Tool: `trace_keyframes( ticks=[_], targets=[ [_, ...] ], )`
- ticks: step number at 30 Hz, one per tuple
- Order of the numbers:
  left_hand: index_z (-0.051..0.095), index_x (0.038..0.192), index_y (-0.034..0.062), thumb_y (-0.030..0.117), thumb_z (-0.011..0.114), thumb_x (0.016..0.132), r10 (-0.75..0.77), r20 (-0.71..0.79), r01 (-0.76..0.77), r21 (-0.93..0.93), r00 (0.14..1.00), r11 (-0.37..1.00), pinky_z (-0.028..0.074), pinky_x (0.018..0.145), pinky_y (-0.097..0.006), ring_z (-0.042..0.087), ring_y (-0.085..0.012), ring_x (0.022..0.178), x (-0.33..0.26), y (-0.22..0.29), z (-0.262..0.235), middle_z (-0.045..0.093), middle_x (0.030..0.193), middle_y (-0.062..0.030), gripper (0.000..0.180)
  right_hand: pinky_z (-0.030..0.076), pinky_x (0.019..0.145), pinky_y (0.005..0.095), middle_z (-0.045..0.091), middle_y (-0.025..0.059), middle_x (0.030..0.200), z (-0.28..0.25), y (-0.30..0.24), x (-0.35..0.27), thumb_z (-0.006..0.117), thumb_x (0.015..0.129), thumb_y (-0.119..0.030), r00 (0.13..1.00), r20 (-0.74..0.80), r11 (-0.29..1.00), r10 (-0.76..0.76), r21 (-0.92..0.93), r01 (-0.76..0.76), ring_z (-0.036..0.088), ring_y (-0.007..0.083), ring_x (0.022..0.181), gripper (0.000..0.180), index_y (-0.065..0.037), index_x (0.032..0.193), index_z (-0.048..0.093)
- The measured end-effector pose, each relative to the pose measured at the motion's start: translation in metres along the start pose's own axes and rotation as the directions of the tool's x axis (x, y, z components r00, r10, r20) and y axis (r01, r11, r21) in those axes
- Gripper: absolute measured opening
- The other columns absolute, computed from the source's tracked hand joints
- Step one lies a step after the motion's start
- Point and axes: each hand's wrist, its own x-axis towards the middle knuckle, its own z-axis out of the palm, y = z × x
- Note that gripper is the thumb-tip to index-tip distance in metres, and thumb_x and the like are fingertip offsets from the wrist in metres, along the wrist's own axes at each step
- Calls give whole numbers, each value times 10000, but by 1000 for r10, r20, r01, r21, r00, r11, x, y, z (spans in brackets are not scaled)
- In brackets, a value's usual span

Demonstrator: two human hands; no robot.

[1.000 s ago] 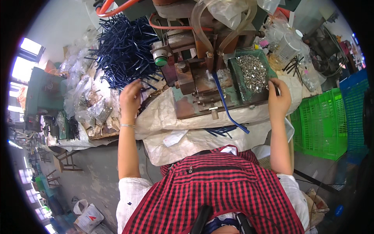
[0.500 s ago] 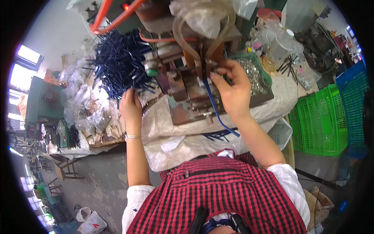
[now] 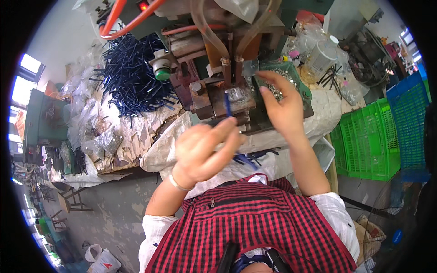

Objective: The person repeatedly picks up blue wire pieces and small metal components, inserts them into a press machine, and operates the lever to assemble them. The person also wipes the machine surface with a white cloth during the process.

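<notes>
Near the front edge of the counter [image 3: 129,157], the machine [image 3: 210,109] seems to anchor the blue strip [image 3: 228,105]; the blurred left hand [image 3: 205,149] crosses it, grip unclear. The right hand [image 3: 287,109], fingers spread, hovers by the handily placed tray [image 3: 306,94].

The narrow blue strap [image 3: 228,104] ran down from the machine [image 3: 207,101] to the left hand [image 3: 204,148], its lower part blurred.

Has bright windows [image 3: 31,63] along the far left, a pale wall [image 3: 59,36] beside them, a patchy grey floor [image 3: 120,204] below, and a wooden stool [image 3: 65,203] standing on it.
</notes>
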Motion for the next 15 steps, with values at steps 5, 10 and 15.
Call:
trace_keyframes(
  ticks=[5, 10, 15],
  targets=[
    [711, 939, 63, 96, 861, 746, 65, -28, -65, -15, 997, 998, 482, 504, -261, 611, -130, 568, 1, -2, 32, 745, 1010, -96, 248, 497, 983, 488, 672, 163, 1249, -32, 100, -12, 787, 806, -187, 966, -96, 665, -239, -741, 91, 583, 358, 1270, 234, -105, 1025, 775],
    [706, 970, 73, 79, 862, 740, 51, 9, -51, 1, 999, 999, 481, 498, -276, 617, -134, 569, -2, 0, 31, 744, 1014, -87, 277, 511, 876, 476, 684, 116, 1179, -13, 95, 8, 787, 788, -165, 961, -94, 702, -262, -702, 122, 606, 334, 1206, 124, -107, 890, 747],
    [738, 997, 86, 74, 827, 750, -70, 32, 71, -36, 997, 997, 469, 511, -270, 608, -131, 596, -16, 9, 15, 754, 1088, -98, 264, 528, 812, 455, 710, 104, 1058, 2, 93, 25, 753, 809, -118, 967, 51, 640, -251, -741, 205, 653, 314, 1086, 96, -75, 890, 725]
  ],
)
